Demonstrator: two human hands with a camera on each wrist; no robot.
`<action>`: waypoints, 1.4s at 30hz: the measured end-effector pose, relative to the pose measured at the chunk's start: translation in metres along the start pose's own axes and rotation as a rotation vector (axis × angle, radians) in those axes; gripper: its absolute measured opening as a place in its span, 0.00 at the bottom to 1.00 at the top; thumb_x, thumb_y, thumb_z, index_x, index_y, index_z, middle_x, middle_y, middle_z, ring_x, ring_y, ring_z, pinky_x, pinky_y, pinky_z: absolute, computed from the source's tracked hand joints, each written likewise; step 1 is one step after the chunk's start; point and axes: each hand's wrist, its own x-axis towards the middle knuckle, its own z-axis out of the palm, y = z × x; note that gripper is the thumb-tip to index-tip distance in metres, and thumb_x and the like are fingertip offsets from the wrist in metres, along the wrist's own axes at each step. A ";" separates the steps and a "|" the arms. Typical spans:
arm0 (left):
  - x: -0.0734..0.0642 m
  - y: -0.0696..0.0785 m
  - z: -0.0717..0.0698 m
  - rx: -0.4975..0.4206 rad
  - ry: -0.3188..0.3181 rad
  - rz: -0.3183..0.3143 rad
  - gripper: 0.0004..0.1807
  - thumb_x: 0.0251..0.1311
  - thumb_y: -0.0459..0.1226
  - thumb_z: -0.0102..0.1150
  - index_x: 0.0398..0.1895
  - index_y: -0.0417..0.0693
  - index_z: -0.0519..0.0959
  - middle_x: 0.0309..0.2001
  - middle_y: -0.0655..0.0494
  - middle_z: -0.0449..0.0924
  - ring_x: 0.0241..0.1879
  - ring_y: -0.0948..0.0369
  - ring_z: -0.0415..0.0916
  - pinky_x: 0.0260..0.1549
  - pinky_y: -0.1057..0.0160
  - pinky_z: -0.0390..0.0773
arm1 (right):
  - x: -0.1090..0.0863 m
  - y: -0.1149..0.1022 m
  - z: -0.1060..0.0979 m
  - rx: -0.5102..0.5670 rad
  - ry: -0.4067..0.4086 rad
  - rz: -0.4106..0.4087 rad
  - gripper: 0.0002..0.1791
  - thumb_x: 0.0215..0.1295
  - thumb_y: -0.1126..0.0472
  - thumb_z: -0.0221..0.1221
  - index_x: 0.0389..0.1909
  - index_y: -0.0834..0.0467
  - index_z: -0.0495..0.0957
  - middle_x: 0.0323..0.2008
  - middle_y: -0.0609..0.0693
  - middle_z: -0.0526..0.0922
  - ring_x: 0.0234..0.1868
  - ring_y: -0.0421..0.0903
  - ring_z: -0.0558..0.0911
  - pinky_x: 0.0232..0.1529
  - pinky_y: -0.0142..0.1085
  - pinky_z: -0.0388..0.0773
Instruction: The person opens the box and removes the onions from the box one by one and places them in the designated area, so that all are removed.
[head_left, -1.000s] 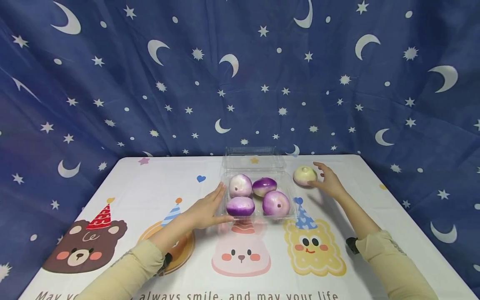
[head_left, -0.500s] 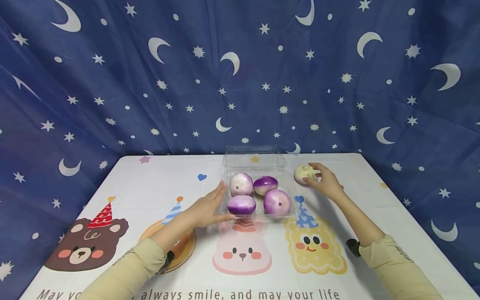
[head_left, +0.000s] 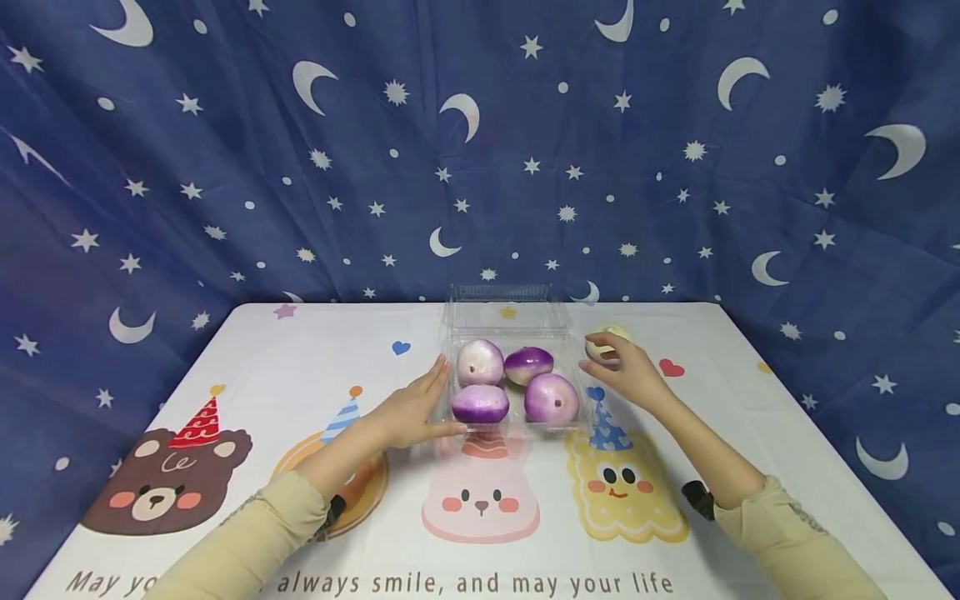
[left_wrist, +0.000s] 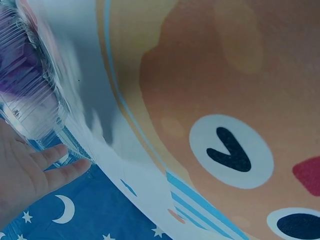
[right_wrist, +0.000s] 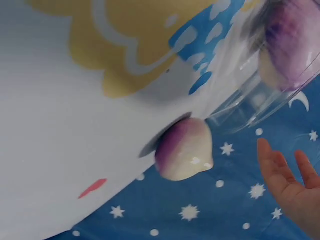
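My left grip (head_left: pixel 408 415), fingers straight, rests against the box (head_left: pixel 568 362) where four bulbs (head_left: pixel 551 398) lie. My right grip (head_left: pixel 628 371), wide, holding nothing, is near its other side; a paler bulb (right_wrist: pixel 184 150) sits on the bench (head_left: pixel 330 358).

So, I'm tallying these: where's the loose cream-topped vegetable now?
In the head view, the cream-topped vegetable sits on the white tablecloth right of the clear container, partly hidden behind the right hand; the right wrist view shows it whole.

Curtained-off tabletop setup, room type unclear, starry blue curtain (head_left: pixel 495 229), cartoon-print tablecloth (head_left: pixel 337 346)
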 end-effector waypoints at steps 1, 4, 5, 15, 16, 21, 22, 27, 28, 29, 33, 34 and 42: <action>0.000 0.000 0.000 -0.002 0.001 -0.001 0.57 0.56 0.64 0.52 0.74 0.36 0.41 0.75 0.41 0.34 0.72 0.44 0.47 0.65 0.47 0.62 | -0.001 -0.002 0.002 0.000 -0.004 -0.009 0.27 0.63 0.57 0.61 0.59 0.66 0.69 0.58 0.68 0.72 0.56 0.67 0.75 0.52 0.53 0.76; -0.001 0.000 0.001 -0.003 0.002 -0.002 0.57 0.56 0.64 0.52 0.74 0.36 0.41 0.75 0.40 0.34 0.72 0.44 0.47 0.65 0.47 0.62 | -0.003 -0.008 0.006 0.016 -0.028 -0.026 0.28 0.63 0.58 0.61 0.60 0.68 0.68 0.57 0.68 0.72 0.56 0.67 0.74 0.54 0.53 0.75; -0.001 0.000 0.001 -0.001 0.003 -0.002 0.56 0.56 0.64 0.52 0.73 0.36 0.41 0.75 0.40 0.35 0.72 0.44 0.47 0.65 0.47 0.62 | -0.003 -0.011 0.008 0.020 -0.035 -0.031 0.28 0.63 0.58 0.61 0.60 0.68 0.68 0.57 0.68 0.72 0.56 0.67 0.74 0.54 0.53 0.75; 0.000 0.000 0.000 0.010 -0.001 0.003 0.56 0.57 0.64 0.52 0.73 0.35 0.41 0.75 0.39 0.35 0.72 0.44 0.47 0.65 0.47 0.63 | -0.004 -0.022 0.018 0.006 -0.047 -0.088 0.26 0.61 0.60 0.61 0.57 0.69 0.70 0.54 0.67 0.75 0.50 0.66 0.77 0.49 0.53 0.78; 0.000 0.001 0.000 0.010 -0.001 0.004 0.56 0.57 0.63 0.52 0.73 0.34 0.41 0.75 0.39 0.35 0.72 0.44 0.47 0.65 0.47 0.63 | -0.004 -0.022 0.019 0.005 -0.052 -0.086 0.26 0.61 0.60 0.61 0.56 0.69 0.70 0.54 0.67 0.76 0.50 0.66 0.77 0.49 0.53 0.78; 0.000 0.001 -0.001 0.003 -0.001 0.006 0.56 0.57 0.63 0.53 0.73 0.34 0.42 0.75 0.38 0.37 0.72 0.43 0.48 0.64 0.46 0.63 | -0.003 -0.024 0.022 0.005 -0.075 -0.090 0.25 0.61 0.61 0.61 0.55 0.71 0.71 0.54 0.68 0.76 0.50 0.66 0.77 0.50 0.53 0.77; 0.001 0.001 0.000 0.006 -0.003 0.004 0.56 0.56 0.63 0.53 0.73 0.34 0.42 0.75 0.38 0.37 0.72 0.44 0.48 0.64 0.47 0.63 | -0.003 -0.025 0.022 0.003 -0.080 -0.092 0.25 0.61 0.61 0.61 0.56 0.71 0.71 0.54 0.68 0.76 0.51 0.66 0.77 0.51 0.53 0.77; 0.000 0.000 0.001 0.013 -0.006 -0.004 0.57 0.56 0.64 0.52 0.73 0.35 0.41 0.75 0.39 0.36 0.72 0.44 0.47 0.65 0.47 0.62 | -0.003 -0.027 0.025 -0.007 -0.102 -0.108 0.26 0.61 0.60 0.61 0.56 0.72 0.70 0.53 0.69 0.75 0.51 0.66 0.77 0.50 0.54 0.77; 0.000 0.000 0.001 0.013 -0.009 -0.006 0.57 0.56 0.64 0.52 0.73 0.36 0.40 0.75 0.39 0.35 0.73 0.45 0.47 0.65 0.48 0.62 | -0.004 -0.027 0.026 -0.012 -0.103 -0.113 0.26 0.61 0.60 0.61 0.55 0.72 0.70 0.53 0.69 0.76 0.50 0.66 0.77 0.50 0.54 0.77; 0.000 0.000 0.001 0.012 -0.009 -0.005 0.57 0.56 0.64 0.52 0.73 0.36 0.40 0.75 0.39 0.35 0.73 0.45 0.46 0.65 0.48 0.62 | -0.004 -0.027 0.026 -0.016 -0.103 -0.120 0.26 0.60 0.60 0.62 0.55 0.72 0.71 0.53 0.69 0.76 0.50 0.66 0.78 0.50 0.54 0.77; 0.001 0.000 0.001 0.005 -0.010 -0.002 0.57 0.56 0.64 0.52 0.74 0.36 0.40 0.75 0.40 0.34 0.73 0.45 0.46 0.66 0.48 0.61 | -0.004 -0.028 0.029 -0.049 -0.096 -0.137 0.25 0.59 0.60 0.63 0.54 0.72 0.72 0.51 0.68 0.78 0.48 0.63 0.79 0.48 0.52 0.78; 0.001 0.000 0.001 0.005 -0.009 -0.002 0.57 0.56 0.64 0.52 0.74 0.36 0.40 0.75 0.40 0.34 0.73 0.45 0.46 0.66 0.48 0.61 | -0.004 -0.028 0.029 -0.058 -0.095 -0.138 0.26 0.59 0.60 0.63 0.54 0.71 0.72 0.51 0.67 0.78 0.48 0.63 0.79 0.48 0.52 0.78; 0.002 -0.001 0.003 0.013 -0.005 -0.007 0.57 0.55 0.65 0.51 0.74 0.37 0.40 0.75 0.40 0.35 0.73 0.45 0.46 0.65 0.48 0.62 | -0.003 -0.030 0.032 -0.133 -0.133 -0.135 0.27 0.58 0.56 0.64 0.53 0.70 0.73 0.51 0.65 0.79 0.48 0.60 0.79 0.49 0.50 0.77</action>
